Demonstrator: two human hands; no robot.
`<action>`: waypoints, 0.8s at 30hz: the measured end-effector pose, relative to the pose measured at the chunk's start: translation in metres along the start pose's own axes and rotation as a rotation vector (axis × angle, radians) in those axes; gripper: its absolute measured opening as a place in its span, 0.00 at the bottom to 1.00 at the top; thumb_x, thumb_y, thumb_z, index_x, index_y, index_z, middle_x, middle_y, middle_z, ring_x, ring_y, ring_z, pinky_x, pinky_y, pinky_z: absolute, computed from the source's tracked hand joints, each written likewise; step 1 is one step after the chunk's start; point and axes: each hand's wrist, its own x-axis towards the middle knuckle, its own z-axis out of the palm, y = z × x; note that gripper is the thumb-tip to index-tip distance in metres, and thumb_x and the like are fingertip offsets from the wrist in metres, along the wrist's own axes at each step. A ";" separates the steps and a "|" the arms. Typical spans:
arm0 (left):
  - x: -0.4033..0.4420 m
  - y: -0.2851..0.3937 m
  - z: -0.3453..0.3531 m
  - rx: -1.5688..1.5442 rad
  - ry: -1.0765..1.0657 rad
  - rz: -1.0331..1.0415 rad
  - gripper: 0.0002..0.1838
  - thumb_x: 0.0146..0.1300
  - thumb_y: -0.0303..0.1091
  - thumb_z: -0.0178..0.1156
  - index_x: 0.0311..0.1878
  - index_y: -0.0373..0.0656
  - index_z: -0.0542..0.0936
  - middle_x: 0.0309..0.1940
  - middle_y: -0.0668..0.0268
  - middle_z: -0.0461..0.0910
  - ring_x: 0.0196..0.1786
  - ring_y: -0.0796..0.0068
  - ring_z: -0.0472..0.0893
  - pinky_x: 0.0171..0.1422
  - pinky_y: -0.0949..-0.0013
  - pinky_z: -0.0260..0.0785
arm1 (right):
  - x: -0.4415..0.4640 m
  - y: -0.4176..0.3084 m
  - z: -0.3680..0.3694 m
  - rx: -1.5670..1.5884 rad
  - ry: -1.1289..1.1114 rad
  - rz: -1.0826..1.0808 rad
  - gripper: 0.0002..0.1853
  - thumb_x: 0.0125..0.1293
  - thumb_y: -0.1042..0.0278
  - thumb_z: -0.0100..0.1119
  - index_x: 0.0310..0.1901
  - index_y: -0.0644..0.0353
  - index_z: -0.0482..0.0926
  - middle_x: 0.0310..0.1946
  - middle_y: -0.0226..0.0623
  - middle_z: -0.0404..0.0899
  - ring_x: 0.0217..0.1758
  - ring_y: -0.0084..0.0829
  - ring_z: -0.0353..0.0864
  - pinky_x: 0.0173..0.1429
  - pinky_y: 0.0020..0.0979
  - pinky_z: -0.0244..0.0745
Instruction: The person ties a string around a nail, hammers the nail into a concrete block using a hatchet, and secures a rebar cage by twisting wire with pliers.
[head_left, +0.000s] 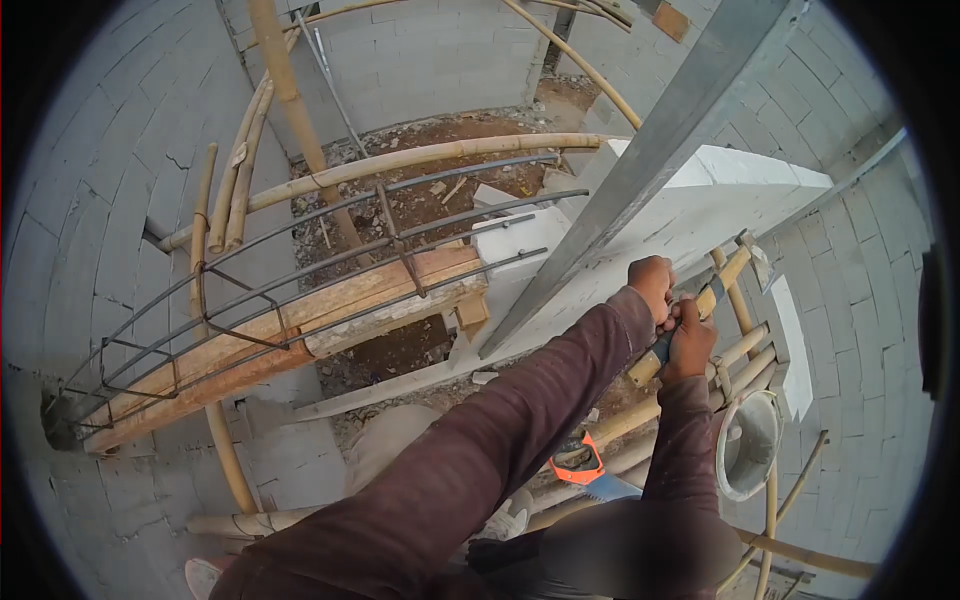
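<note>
My right hand [692, 341] is wrapped round the handle of a hammer [712, 295]. Dark tape covers parts of its wooden handle, and the metal head points up and to the right. Close beside it, my left hand [653, 284] is closed in front of the white block wall [690, 225]; whatever its fingers pinch is too small or hidden to name. A grey metal beam [640, 165] slants past the wall, left of my hands. Below them lies a handsaw [580, 462] with an orange handle, partly covered by my right arm.
At left, a rebar cage [390, 240] runs above wooden formwork boards [210, 375]; its bar ends stick out toward the beam. Bamboo poles [400, 155] cross the area. A mortar-stained bucket [748, 450] stands at right among more poles. Rubble [440, 190] covers the ground below.
</note>
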 end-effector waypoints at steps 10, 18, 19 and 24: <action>-0.029 0.011 -0.026 0.824 0.000 0.444 0.10 0.61 0.39 0.60 0.31 0.43 0.76 0.29 0.61 0.72 0.33 0.60 0.70 0.34 0.54 0.59 | 0.003 0.018 -0.010 -0.111 -0.124 0.010 0.08 0.76 0.63 0.51 0.38 0.55 0.71 0.31 0.22 0.66 0.37 0.19 0.67 0.46 0.23 0.66; -0.065 0.002 0.006 1.731 -0.028 0.748 0.10 0.55 0.38 0.64 0.37 0.43 0.83 0.36 0.59 0.80 0.45 0.60 0.77 0.46 0.54 0.66 | 0.021 0.012 -0.028 -0.206 -0.150 -0.055 0.10 0.77 0.64 0.46 0.50 0.58 0.74 0.42 0.27 0.73 0.48 0.20 0.71 0.55 0.25 0.67; -0.067 -0.001 0.012 1.793 -0.036 0.760 0.11 0.55 0.37 0.64 0.38 0.42 0.84 0.37 0.59 0.81 0.46 0.59 0.78 0.47 0.54 0.67 | 0.025 0.009 -0.039 -0.217 -0.144 -0.064 0.11 0.77 0.64 0.45 0.52 0.59 0.74 0.44 0.27 0.74 0.50 0.21 0.72 0.56 0.25 0.67; -0.048 -0.034 0.049 1.940 -0.085 0.863 0.15 0.51 0.36 0.67 0.42 0.42 0.89 0.42 0.58 0.86 0.54 0.59 0.82 0.55 0.54 0.71 | 0.031 0.003 -0.090 -0.193 -0.286 -0.039 0.16 0.77 0.67 0.41 0.58 0.61 0.75 0.51 0.30 0.77 0.55 0.22 0.74 0.61 0.27 0.68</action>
